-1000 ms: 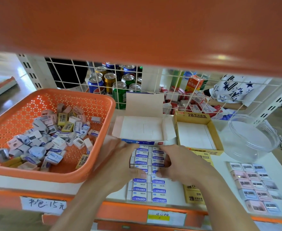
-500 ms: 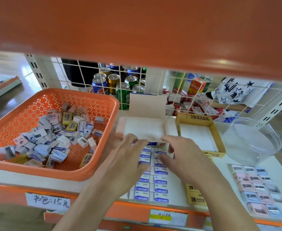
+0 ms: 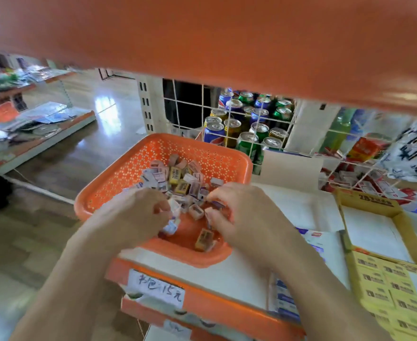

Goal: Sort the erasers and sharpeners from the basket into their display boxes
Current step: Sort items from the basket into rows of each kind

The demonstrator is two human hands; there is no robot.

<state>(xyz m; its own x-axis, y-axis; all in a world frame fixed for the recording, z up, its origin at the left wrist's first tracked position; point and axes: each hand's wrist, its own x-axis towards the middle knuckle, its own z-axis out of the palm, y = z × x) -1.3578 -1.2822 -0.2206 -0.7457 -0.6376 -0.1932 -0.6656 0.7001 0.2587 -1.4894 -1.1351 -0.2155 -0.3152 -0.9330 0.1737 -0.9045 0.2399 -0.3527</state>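
Okay, both hands were down inside the orange perforated plastic basket [image 3: 108,183], which sat at the left end of the white shelf board [image 3: 229,276]. The left hand [image 3: 138,212] had its fingers curled into the near-left part of the pile of small erasers and sharpeners [image 3: 177,180], with white-wrapped pieces right at its fingertips. The right hand [image 3: 242,210] was curled too, on the near-right part of the pile, with a small purplish piece against its thumb and fingers. Motion blur, so cannot tell whether either hand actually pinched a piece or only touched the heap. The hands were near each other but apart.

The pile lay toward the middle and near side of the basket: yellow, white, pink and pale blue pieces mixed. One yellow eraser [image 3: 203,239] lay alone by the near rim.

To the right, an open yellow cardboard display box [image 3: 365,201] sat on the shelf, with rows of yellow 2B erasers [image 3: 387,289] in front of it. Blue-and-white boxed erasers [image 3: 283,299] showed partly under the right forearm. Drink cans [image 3: 239,124] stood behind the white wire grid [image 3: 203,104]. A handwritten price label [image 3: 158,286] was on the orange shelf edge.
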